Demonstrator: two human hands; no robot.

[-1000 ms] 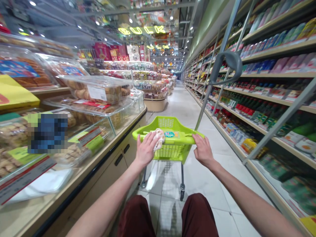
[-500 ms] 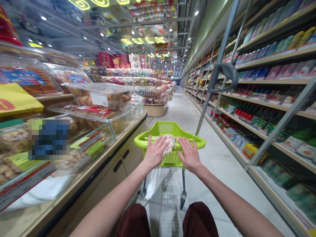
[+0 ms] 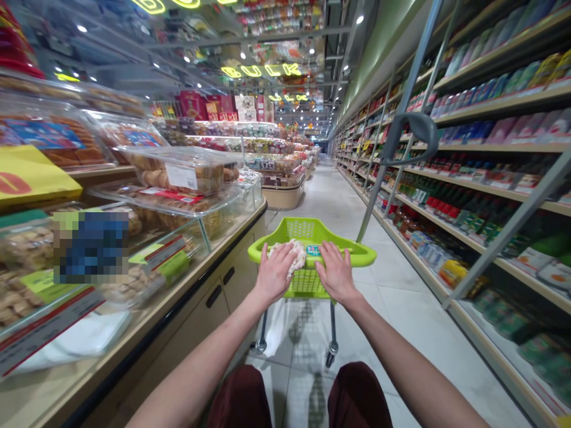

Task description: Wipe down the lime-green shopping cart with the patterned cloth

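Note:
A small green shopping cart (image 3: 363, 255) stands in front of my knees, its broad plastic rim towards me. My left hand (image 3: 274, 274) presses a crumpled white patterned cloth (image 3: 298, 257) against the left part of the near rim. The fingers stretch over the cloth and cover much of it. My right hand (image 3: 335, 271) lies on the right part of the same rim, fingers extended, with nothing visible in it. Between the two hands a small blue-green label (image 3: 313, 250) shows on the rim. A grey pole with a loop handle (image 3: 409, 139) rises beside the cart's right side.
On the left runs a display counter (image 3: 232, 261) with clear boxes of baked goods (image 3: 178, 172) and price tags. Tall shelves (image 3: 504, 142) of cans and bottles line the right. A tiled aisle floor (image 3: 328, 184) stretches ahead past another display island (image 3: 283, 196).
My left hand and the cloth have slid left along the rim, uncovering the label. My right hand has shifted slightly left relative to the cart. The view has turned a little.

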